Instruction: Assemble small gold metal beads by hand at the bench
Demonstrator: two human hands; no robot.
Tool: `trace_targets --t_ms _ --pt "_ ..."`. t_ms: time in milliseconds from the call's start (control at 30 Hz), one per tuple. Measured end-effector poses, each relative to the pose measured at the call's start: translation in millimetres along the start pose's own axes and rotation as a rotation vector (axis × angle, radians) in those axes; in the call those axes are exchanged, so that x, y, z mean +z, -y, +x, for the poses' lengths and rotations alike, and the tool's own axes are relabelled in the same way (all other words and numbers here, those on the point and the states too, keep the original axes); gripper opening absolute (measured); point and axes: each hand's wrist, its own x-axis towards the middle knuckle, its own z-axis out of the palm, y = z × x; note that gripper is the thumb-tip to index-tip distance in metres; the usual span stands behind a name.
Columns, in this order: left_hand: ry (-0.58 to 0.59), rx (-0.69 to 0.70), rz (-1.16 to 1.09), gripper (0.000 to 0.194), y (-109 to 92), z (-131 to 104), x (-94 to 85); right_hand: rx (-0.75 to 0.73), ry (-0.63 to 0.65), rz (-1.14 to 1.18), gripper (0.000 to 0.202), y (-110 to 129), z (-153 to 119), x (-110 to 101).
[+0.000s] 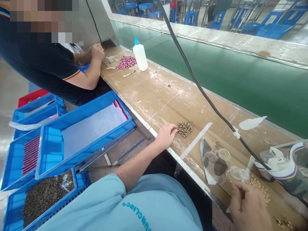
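Observation:
My left hand (pixel 166 136) rests at the table's front edge, its fingertips pinched together at the side of a small heap of dark-and-gold, ring-like pieces (pixel 185 128). Whatever sits between those fingertips is too small to make out. Lower right, my right hand (pixel 250 205) is closed, thumb against forefinger, beside a pile of small tan pieces (pixel 258 188). A tiny pale bit seems to show at its fingertips, but I cannot tell what it is. A few more dark-and-gold pieces (pixel 284 222) lie right of that hand. Near it are a clear round lid (pixel 237 172) and a clear small dish (pixel 224 154).
A black cable (pixel 192 72) hangs across the brown-covered table (pixel 154 96). Further off stand a white bottle (pixel 140 57) and a pink-purple heap (pixel 126 62), near a co-worker's hands (pixel 97 51). Blue trays (pixel 51 150) stand at left; a camouflage bag (pixel 299 166) lies right.

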Motion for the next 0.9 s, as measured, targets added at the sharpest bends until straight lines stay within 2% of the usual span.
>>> trace_targets --t_ms 100,233,333,500,633,733,900 --pt "0.043 0.015 0.074 0.007 1 2 3.7 -0.009 -0.003 0.009 0.036 0 0 -1" --pt "0.032 0.057 0.106 0.008 1 -2 7.0 -0.009 0.020 0.014 0.025 -7 2 -10" --pt "0.003 0.086 0.096 0.009 6 -4 5.8 -0.010 0.030 -0.069 0.021 -17 10 -19" --pt "-0.055 0.082 0.053 0.007 9 -8 4.5 -0.182 0.069 -0.179 0.020 -30 31 -27" --pt "-0.101 0.063 -0.103 0.014 2 -15 6.5 -0.291 0.122 -0.224 0.017 -34 42 -28" --pt "-0.041 0.054 -0.280 0.016 -8 -23 11.4 -0.336 0.172 -0.264 0.017 -36 44 -28" --pt "0.164 -0.043 -0.586 0.014 -28 -38 23.8 -0.391 0.191 -0.299 0.021 -38 49 -29"
